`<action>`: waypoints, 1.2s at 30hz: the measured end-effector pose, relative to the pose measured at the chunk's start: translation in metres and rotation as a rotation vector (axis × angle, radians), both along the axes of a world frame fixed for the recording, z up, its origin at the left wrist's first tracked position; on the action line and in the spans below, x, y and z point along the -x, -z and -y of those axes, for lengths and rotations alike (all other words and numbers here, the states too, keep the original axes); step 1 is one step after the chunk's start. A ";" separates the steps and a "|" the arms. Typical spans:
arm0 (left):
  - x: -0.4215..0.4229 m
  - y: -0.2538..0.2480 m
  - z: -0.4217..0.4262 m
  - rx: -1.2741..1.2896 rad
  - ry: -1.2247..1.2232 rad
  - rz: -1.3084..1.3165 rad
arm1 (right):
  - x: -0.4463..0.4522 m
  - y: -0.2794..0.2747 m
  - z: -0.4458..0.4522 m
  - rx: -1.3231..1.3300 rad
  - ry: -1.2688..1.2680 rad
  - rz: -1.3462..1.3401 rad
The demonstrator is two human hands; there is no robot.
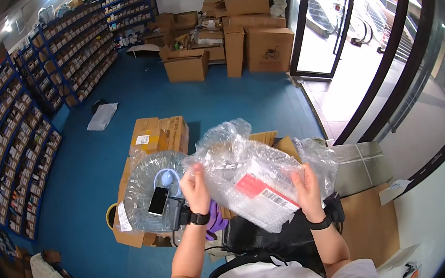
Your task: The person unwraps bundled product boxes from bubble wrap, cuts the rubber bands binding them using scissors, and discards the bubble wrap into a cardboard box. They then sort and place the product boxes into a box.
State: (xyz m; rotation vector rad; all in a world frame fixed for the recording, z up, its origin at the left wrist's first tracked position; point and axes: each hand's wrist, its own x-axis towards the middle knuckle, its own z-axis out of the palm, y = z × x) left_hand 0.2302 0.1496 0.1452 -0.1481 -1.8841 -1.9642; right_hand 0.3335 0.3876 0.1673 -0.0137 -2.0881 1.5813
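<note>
Between my hands is a sheet of bubble wrap (222, 139), spread around a flat package (264, 186) with a red and white face and a barcode. My left hand (195, 189) pinches the wrap at its left edge. At the right edge my right hand (309, 192) has thumb and fingers closed on the wrap. Left of my left hand, a round bundle in clear plastic (138, 185) lies on cardboard, with a black phone (158, 201) and a pale blue bulb with tubing (166, 177) on it. Both wrists carry black straps.
Cardboard boxes (177, 133) stand just ahead, and a purple cloth-like item (217, 222) lies below my left hand. A tied grey-green bundle (360, 166) sits at the right. Shelves of small boxes (7, 149) line the left; large cartons (271, 49) stack at the back beside a glass door (324, 21).
</note>
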 end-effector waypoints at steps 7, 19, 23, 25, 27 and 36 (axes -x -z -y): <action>0.016 0.007 -0.006 -0.194 0.017 0.058 | 0.007 0.004 -0.005 0.430 0.000 0.008; -0.016 -0.038 -0.030 0.168 -0.314 -0.377 | 0.006 0.006 -0.002 0.838 0.052 0.057; -0.061 -0.024 -0.051 0.639 0.083 -0.546 | 0.003 0.017 0.000 0.843 0.083 -0.007; -0.074 -0.023 -0.072 0.713 0.250 -0.394 | 0.003 0.021 0.000 0.876 0.093 0.001; -0.070 -0.007 -0.077 0.716 0.365 -0.293 | 0.000 0.023 0.000 0.868 0.089 -0.001; -0.058 0.029 -0.066 0.520 0.520 0.072 | -0.002 0.037 -0.007 0.852 0.208 0.027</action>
